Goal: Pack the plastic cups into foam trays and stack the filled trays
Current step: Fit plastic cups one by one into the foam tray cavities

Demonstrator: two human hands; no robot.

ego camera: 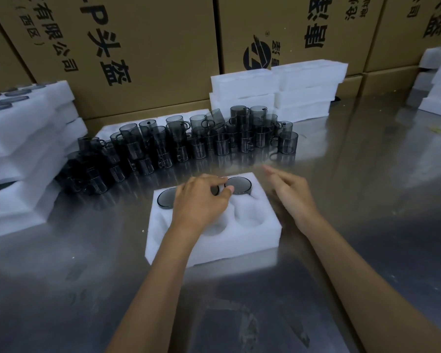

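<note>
A white foam tray lies on the metal table in front of me. Its back row holds dark smoky plastic cups: one in the left well, one in the right well. My left hand sits over the middle back well, fingers curled on a third cup that is mostly hidden. The front wells that show are empty. My right hand hovers just right of the tray, fingers spread, holding nothing. Several loose cups crowd the table behind the tray.
A stack of foam trays stands at the left, its top tray filled with cups. Empty foam trays are piled at the back, more at the far right. Cardboard boxes wall the back. Bare table lies near me.
</note>
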